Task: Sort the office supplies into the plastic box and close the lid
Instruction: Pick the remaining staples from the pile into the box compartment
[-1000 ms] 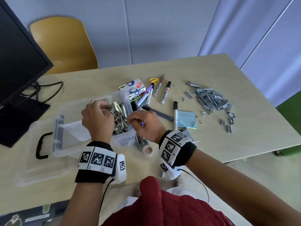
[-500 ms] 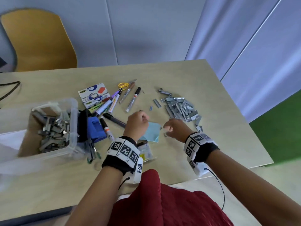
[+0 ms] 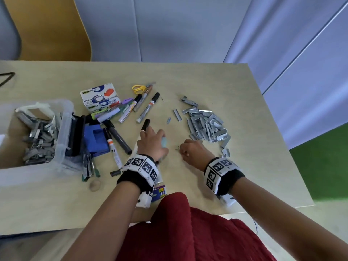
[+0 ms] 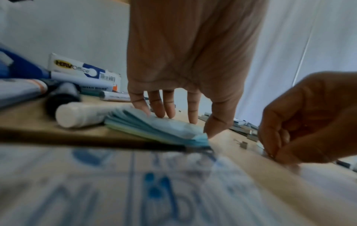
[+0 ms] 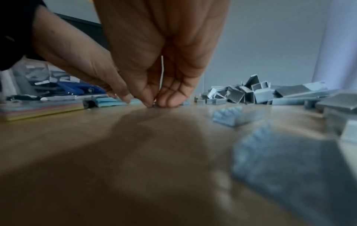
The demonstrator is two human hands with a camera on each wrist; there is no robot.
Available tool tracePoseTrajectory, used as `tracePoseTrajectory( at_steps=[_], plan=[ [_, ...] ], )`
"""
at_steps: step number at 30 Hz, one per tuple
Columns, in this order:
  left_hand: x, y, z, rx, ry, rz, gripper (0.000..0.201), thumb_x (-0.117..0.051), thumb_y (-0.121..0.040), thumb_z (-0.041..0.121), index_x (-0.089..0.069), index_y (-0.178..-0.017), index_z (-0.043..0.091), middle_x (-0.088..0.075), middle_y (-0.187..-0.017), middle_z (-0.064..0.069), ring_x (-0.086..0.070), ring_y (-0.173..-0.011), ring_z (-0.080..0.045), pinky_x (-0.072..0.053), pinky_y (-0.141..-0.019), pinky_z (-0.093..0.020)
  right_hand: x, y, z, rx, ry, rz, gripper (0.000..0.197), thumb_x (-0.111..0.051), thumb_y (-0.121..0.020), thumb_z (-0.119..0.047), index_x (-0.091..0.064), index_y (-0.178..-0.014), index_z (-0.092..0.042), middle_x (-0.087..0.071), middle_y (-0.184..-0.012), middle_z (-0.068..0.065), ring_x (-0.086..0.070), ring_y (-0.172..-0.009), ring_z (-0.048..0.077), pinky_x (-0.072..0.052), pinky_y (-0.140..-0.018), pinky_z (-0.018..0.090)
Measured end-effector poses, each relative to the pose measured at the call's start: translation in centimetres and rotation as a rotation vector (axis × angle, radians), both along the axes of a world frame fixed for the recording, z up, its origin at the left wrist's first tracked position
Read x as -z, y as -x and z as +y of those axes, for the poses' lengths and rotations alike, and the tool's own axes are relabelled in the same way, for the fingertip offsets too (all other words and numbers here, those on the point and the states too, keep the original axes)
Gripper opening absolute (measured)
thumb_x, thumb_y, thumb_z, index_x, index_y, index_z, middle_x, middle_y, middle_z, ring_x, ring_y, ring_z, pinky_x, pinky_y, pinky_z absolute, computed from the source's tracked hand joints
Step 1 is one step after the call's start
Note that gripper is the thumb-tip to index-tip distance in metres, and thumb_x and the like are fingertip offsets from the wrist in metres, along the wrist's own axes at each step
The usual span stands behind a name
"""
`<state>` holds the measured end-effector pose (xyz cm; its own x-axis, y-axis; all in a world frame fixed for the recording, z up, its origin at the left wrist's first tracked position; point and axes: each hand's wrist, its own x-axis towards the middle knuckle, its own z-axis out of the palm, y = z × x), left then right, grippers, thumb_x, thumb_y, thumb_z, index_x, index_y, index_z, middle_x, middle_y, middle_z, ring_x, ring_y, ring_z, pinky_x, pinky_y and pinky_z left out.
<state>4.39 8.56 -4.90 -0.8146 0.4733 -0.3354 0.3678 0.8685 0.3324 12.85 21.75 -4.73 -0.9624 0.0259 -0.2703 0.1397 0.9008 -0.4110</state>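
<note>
A clear plastic box (image 3: 64, 129) stands open at the left, with grey staple strips (image 3: 37, 140) inside. A large heap of staple strips (image 3: 205, 125) (image 5: 251, 93) lies on the table to the right. My left hand (image 3: 153, 136) (image 4: 183, 122) rests on a light-blue sticky-note pad (image 3: 164, 143) (image 4: 154, 126), fingers straight on top and the thumb at its corner. Just in front of the heap, my right hand (image 3: 185, 150) (image 5: 154, 104) has its fingertips pressed together on the tabletop, pinching a tiny staple piece. Another loose staple (image 3: 177, 147) lies between the hands.
Markers (image 3: 148, 108), yellow-handled scissors (image 3: 139, 87) and tape dispenser boxes (image 3: 98, 98) lie behind the hands. A blue punch (image 3: 95, 138) sits against the box. A small tape roll (image 3: 95, 185) lies near the front edge. A yellow chair (image 3: 49, 25) stands behind the table.
Both hands left the box and moved right. The left hand came down onto the blue pad; the right hand reached the loose staples and closed its fingertips. The view swung right.
</note>
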Motion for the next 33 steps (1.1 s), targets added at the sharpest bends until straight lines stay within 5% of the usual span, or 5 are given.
tracePoseTrajectory(
  at_steps=[6,12,16,20,33],
  plan=[
    [0.0,0.8,0.3,-0.458,-0.531,-0.263,0.018,-0.06,-0.078,0.019,-0.062,-0.092,0.007,-0.054,-0.097,-0.008,-0.053,-0.096,-0.026,-0.041,-0.085,-0.027,-0.5,0.6,0.6,0.203,0.182,0.028,0.01,-0.058,-0.077,0.0,-0.064,-0.084,0.001,-0.066,-0.086,0.014,-0.055,-0.077,0.022,-0.043,-0.073,0.028],
    [-1.4,-0.4,2.0,-0.972,-1.005,-1.058,0.037,-0.033,-0.101,0.022,-0.053,-0.077,0.002,-0.058,-0.06,-0.01,-0.057,-0.045,-0.016,-0.048,-0.044,-0.022,-4.1,2.6,-1.0,0.206,0.409,0.18,0.009,-0.069,-0.076,-0.007,-0.067,-0.082,-0.002,-0.059,-0.07,-0.001,-0.049,-0.06,0.004,-0.039,-0.061,0.014],
    [-0.7,0.2,1.7,-0.994,-0.968,-1.078,0.042,-0.035,-0.1,0.022,-0.048,-0.065,0.004,-0.05,-0.036,-0.004,-0.04,-0.024,-0.009,-0.026,-0.029,-0.008,-3.9,3.7,0.0,0.262,0.343,0.193,0.015,-0.061,-0.079,-0.002,-0.07,-0.091,0.001,-0.07,-0.086,0.011,-0.059,-0.073,0.015,-0.039,-0.068,0.006],
    [-0.3,0.9,0.6,-1.024,-0.994,-1.046,0.041,-0.034,-0.1,0.022,-0.045,-0.062,0.008,-0.046,-0.034,0.001,-0.034,-0.023,-0.006,-0.021,-0.031,-0.007,-1.6,3.5,0.7,0.125,0.103,-0.042,0.028,-0.059,-0.083,-0.007,-0.066,-0.11,-0.008,-0.064,-0.116,0.009,-0.057,-0.108,0.024,-0.041,-0.096,0.027],
    [0.4,0.6,0.2,-0.965,-1.001,-0.988,0.036,-0.036,-0.097,0.016,-0.047,-0.063,0.009,-0.047,-0.036,0.003,-0.036,-0.025,-0.005,-0.022,-0.032,-0.009,-0.7,3.6,-0.3,0.024,-0.057,-0.086,0.026,-0.048,-0.084,-0.001,-0.066,-0.102,-0.002,-0.06,-0.107,0.014,-0.057,-0.099,0.029,-0.045,-0.085,0.033]
  ],
)
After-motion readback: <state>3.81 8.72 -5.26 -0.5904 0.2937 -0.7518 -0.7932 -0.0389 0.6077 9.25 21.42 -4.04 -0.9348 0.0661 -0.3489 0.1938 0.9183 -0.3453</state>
